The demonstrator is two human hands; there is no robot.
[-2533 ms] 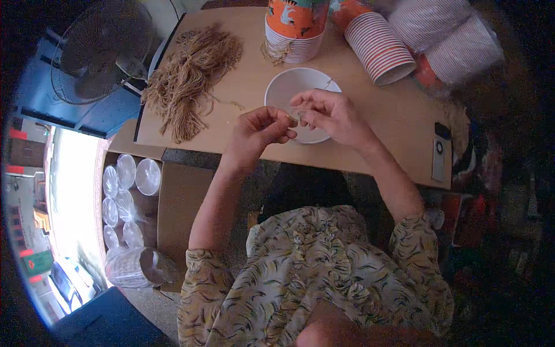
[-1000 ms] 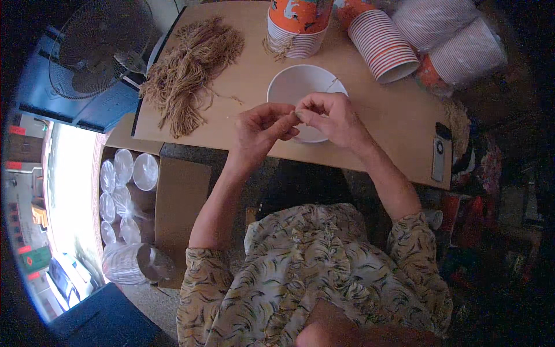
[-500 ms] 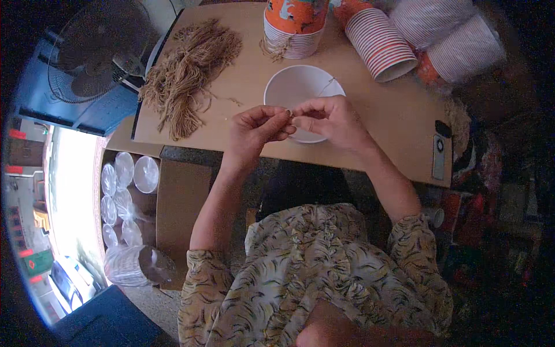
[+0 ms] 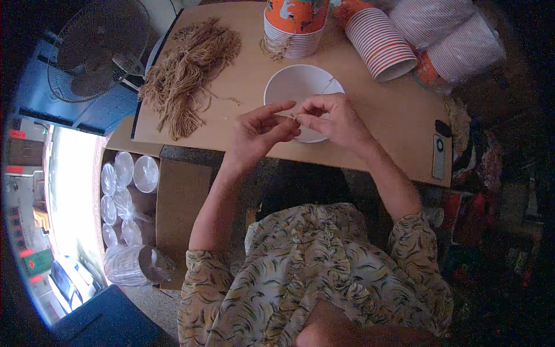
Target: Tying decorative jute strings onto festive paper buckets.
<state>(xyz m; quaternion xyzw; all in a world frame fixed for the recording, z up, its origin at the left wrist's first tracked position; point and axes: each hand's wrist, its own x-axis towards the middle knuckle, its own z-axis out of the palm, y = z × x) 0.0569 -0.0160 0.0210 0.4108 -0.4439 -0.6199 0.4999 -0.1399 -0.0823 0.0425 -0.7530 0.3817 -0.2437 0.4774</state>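
String (image 4: 292, 116) pinched between both hands (image 4: 298, 124)

This looks like a small home workshop for piecework assembly. A brown board tabletop (image 4: 370, 133) carries stock in bulk: a heap of tan twine lengths (image 4: 185, 75), an upright stack of orange paper cups (image 4: 296, 23), and sleeves of striped paper cups (image 4: 381, 40) lying on their sides, some in clear plastic wrap. Beside it an open cardboard box (image 4: 173, 191) holds rows of clear plastic lids (image 4: 124, 179). A floor fan (image 4: 95, 49) stands close on a blue base.
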